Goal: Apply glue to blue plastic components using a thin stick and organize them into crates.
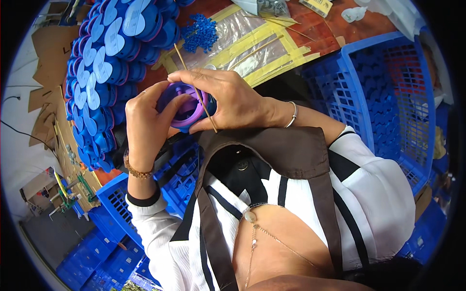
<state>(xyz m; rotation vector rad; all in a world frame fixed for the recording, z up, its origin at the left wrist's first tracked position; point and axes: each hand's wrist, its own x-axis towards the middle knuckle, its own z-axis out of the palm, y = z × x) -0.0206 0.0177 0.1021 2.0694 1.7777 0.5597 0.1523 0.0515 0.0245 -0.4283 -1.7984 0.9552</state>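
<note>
In front of a brown cloth apron (291,150), both hands hold a round, hollow purple-and-blue plastic piece (197,112). The left hand (141,116) has its thumb inside the rim; the right hand (233,99) has its fingers curved round the right side. A thin tan stick (197,92) crosses the right hand, its grip unclear. Beyond, the reddish table (325,41) bears small bright-blue plastic bits (200,33), right of piled blue rounded pieces (103,70).

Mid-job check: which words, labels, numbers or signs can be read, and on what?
Light-blue tags on the stacked blue parts: printing too small to read.
Yellow box: print too small to read.
Cardboard: dark lettering, partly hidden; not copied.
Held purple ring: none visible.
</note>
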